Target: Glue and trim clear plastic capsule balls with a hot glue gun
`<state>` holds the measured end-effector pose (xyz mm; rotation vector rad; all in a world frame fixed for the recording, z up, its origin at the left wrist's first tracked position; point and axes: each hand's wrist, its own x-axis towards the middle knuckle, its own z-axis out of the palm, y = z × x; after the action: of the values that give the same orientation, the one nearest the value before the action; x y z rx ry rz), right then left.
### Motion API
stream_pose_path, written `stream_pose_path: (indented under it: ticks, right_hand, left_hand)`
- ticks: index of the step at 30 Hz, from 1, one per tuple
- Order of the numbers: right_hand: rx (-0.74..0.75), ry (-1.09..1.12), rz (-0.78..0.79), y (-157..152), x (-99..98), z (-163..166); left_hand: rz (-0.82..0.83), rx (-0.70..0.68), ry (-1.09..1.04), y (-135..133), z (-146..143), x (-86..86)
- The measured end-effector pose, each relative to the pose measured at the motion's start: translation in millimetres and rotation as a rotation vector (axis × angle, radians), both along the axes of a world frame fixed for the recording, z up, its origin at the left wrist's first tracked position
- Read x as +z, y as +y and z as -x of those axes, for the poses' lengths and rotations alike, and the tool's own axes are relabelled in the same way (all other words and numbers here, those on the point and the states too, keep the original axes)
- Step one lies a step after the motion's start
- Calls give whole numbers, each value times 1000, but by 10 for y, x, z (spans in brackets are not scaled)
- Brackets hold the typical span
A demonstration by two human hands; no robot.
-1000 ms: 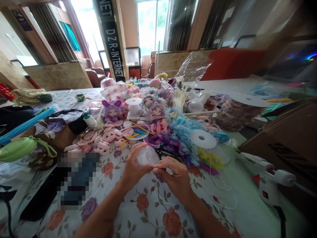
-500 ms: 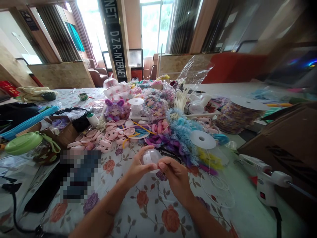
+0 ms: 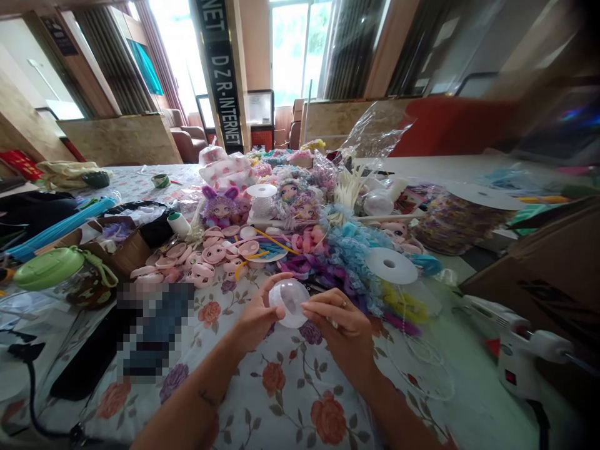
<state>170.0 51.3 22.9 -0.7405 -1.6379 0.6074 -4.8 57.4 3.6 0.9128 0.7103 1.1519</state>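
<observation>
My left hand (image 3: 255, 315) cups a clear plastic ball (image 3: 289, 301) above the floral tablecloth (image 3: 281, 387), thumb and fingers curled round its left side. My right hand (image 3: 344, 328) is pinched against the ball's right side, fingers closed on its edge. Just beyond the ball lie several pink doll parts (image 3: 206, 256) and tufts of blue and purple doll hair (image 3: 351, 256). A white flat spool (image 3: 391, 265) rests to the right of the hair.
A white glue gun (image 3: 520, 344) lies at the right by a brown cardboard box (image 3: 553, 262). A green lidded jar (image 3: 51, 272) and blue sticks (image 3: 56, 228) are at the left. Doll heads (image 3: 218, 206) and a thread spool (image 3: 261, 200) stand further back.
Both hands have shifted slightly forward and turned the clear ball, so its open rounded face shows more toward me. The view has panned a little.
</observation>
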Motion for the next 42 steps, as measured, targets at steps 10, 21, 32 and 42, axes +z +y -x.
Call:
stream_pose_path:
  ticks: [10,21,32,42]
  right_hand:
    - [-26,-236,-343,-69,127,140]
    - [-31,-211,-316,-58,119,152]
    - [-105,-211,-319,-67,82,173]
    - [50,0,401,-163,50,24]
  left_hand:
    - [-12,19,22,0,-3,-14]
    - [-35,-2,46,20,17,-40]
    - [-41,21,75,33,22,-43]
    - [34,198,-214,113,162,62]
